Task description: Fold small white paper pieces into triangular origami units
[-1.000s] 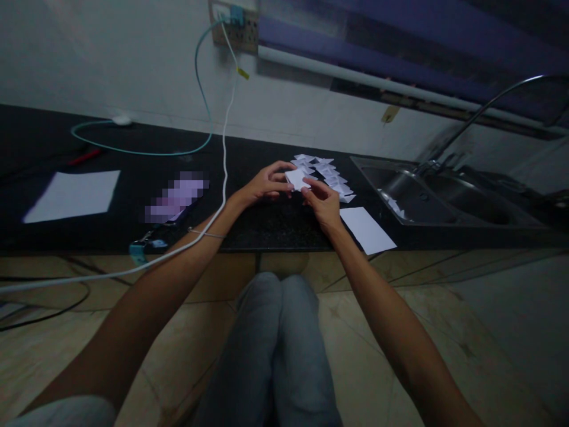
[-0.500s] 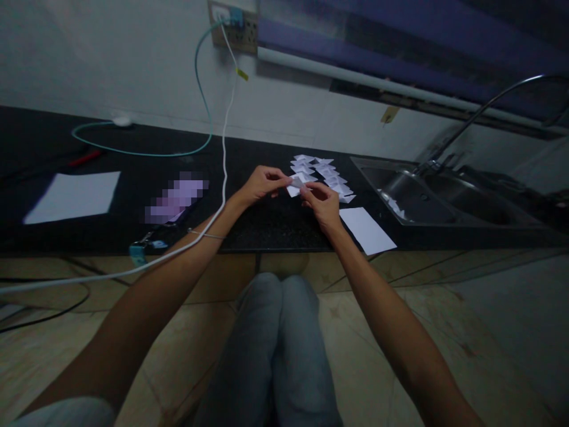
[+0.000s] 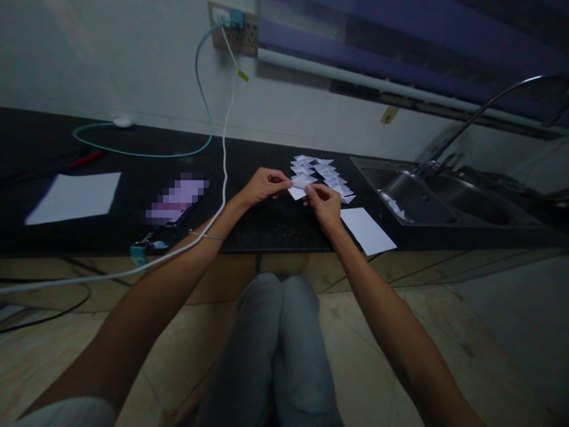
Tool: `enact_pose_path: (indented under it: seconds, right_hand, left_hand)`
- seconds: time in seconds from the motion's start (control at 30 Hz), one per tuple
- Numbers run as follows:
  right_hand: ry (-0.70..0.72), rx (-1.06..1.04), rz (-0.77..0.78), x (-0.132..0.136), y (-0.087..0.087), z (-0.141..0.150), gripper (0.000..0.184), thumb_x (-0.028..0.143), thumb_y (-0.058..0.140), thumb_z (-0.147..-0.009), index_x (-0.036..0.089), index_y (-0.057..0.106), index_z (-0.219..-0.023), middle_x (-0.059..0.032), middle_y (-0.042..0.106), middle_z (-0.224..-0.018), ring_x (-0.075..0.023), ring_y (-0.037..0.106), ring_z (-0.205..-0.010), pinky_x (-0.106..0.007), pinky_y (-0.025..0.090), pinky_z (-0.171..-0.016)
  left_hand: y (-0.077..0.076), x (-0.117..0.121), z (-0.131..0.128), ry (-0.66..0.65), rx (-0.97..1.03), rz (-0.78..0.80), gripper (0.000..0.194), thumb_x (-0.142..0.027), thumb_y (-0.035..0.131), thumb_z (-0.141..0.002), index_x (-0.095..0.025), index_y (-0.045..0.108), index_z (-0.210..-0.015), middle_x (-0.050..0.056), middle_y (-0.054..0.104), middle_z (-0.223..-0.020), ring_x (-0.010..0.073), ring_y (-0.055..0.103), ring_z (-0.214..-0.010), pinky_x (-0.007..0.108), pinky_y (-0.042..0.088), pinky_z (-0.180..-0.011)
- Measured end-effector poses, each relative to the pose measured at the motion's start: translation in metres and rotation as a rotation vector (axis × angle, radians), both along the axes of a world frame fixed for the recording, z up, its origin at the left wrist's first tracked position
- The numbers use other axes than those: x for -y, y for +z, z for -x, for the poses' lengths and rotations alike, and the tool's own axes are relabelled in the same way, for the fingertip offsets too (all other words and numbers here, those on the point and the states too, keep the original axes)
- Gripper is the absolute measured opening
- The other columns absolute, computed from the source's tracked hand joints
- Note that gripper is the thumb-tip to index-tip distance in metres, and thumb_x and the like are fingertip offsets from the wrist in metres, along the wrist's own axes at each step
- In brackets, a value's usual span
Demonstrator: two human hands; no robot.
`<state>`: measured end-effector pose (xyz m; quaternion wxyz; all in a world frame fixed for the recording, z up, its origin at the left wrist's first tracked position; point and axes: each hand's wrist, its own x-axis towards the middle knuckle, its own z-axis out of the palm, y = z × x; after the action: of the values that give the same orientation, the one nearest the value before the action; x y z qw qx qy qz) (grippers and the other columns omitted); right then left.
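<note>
A small piece of folded white paper [image 3: 299, 191] is pinched between my two hands above the dark counter. My left hand [image 3: 265, 185] grips its left edge between thumb and fingers. On the other side, my right hand [image 3: 324, 204] is closed on the right edge. Just behind the hands, several folded white paper pieces [image 3: 331, 176] lie in two overlapping rows. A flat sheet of white paper [image 3: 368, 230] rests by my right wrist, close to the counter's front edge.
Right of the papers is a metal sink [image 3: 422, 198] with folded paper on its near-left rim. A white cable [image 3: 225, 160] crosses over my left forearm. Farther left are a blurred purplish object [image 3: 180, 198] and a stack of white paper [image 3: 75, 196].
The paper between my hands has tilted, showing more of its flat lower face. My right hand has shifted very slightly; the left stays nearly in place.
</note>
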<state>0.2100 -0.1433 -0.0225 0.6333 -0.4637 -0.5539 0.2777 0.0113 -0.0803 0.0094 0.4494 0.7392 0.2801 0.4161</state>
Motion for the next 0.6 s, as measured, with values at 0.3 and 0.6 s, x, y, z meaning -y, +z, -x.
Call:
enact_pose_path:
  seconds: [0.3,0.6]
  right_hand:
    - [-0.008,-0.043,-0.018,-0.0007,0.0005,0.0006,0.042,0.059,0.082,-0.071,0.024,0.068,-0.089,0.0017,0.07,-0.07,-0.0133,0.064,-0.059,-0.031,0.058,-0.063]
    - [-0.049,0.036,-0.04,0.002,0.0009,-0.0004,0.04,0.055,0.082,-0.072,0.024,0.068,-0.094,-0.0008,0.074,-0.078,-0.0181,0.069,-0.071,-0.035,0.058,-0.074]
  left_hand:
    - [-0.0024,-0.0005,-0.0005,0.004,0.011,-0.089,0.039,-0.035,0.079,-0.08,-0.013,0.074,-0.112,0.004,0.073,-0.078,0.0094,0.058,-0.064,0.019,0.04,-0.056]
    - [-0.0045,-0.0028,-0.0035,0.005,-0.015,-0.058,0.025,-0.03,0.079,-0.075,-0.011,0.078,-0.09,0.004,0.074,-0.076,0.0126,0.065,-0.073,0.022,0.048,-0.066]
